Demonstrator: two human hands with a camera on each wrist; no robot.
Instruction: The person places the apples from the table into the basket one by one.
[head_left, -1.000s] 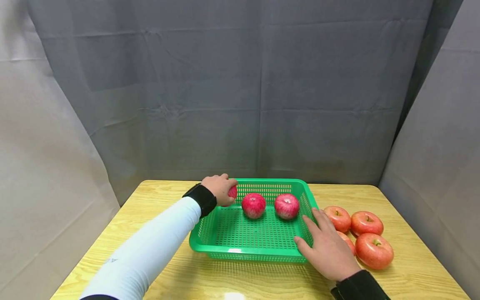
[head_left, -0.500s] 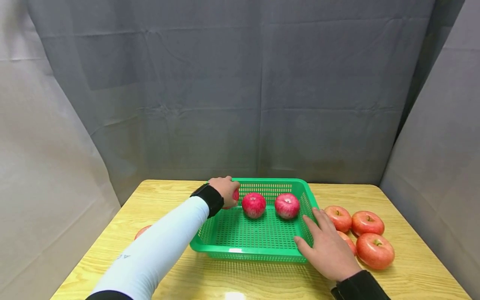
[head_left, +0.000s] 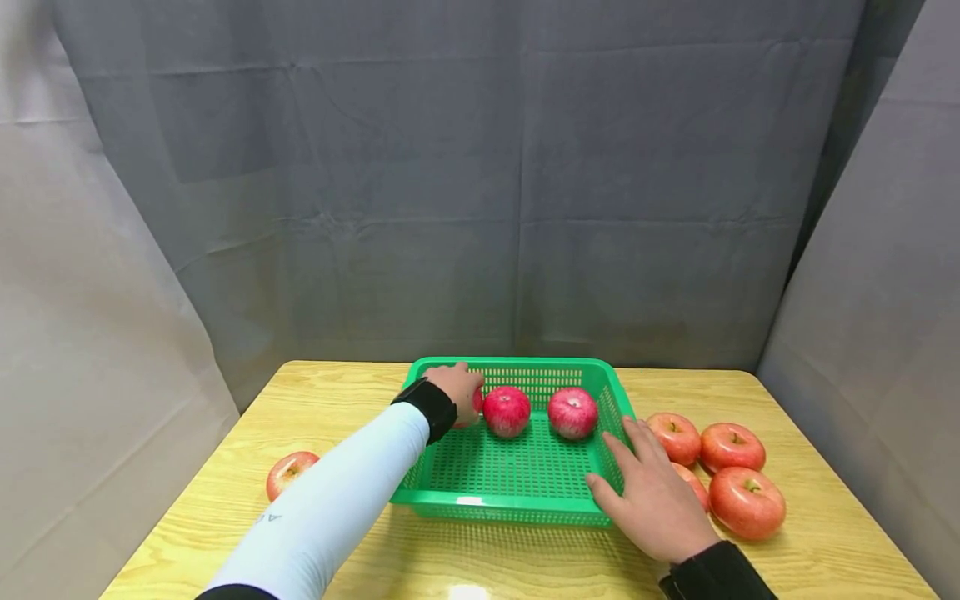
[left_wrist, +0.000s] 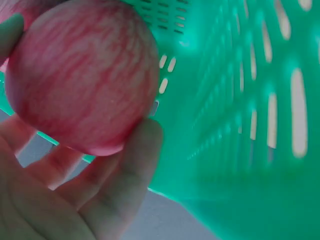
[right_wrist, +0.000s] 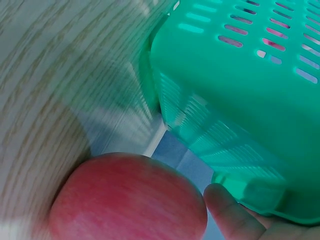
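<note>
Inside the green plastic basket (head_left: 517, 502), at its back left, my left hand (head_left: 454, 390) grips a red apple (left_wrist: 85, 75). In the left wrist view the fingers and thumb curl round that apple, with another apple (left_wrist: 37, 11) right behind it. Two dark red apples, a middle one (head_left: 507, 412) and a right one (head_left: 573, 412), sit in the basket with a gap between them. My right hand (head_left: 654, 496) rests at the basket's right rim, fingers spread and fairly straight. A lighter apple (left_wrist: 85, 75) detail, its stem, is hidden.
Several lighter red apples, among them a front one (head_left: 747, 502), cluster on the wooden table (head_left: 450, 554) to the right of the basket. One more apple (head_left: 288, 473) lies at the left, partly behind my left sleeve. Grey cloth (head_left: 517, 183) hangs behind the table.
My left hand has shifted right and slightly down with its apple, closer to the middle apple. The apple at the table's left has come into sight from behind the sleeve. My right hand stays put.
</note>
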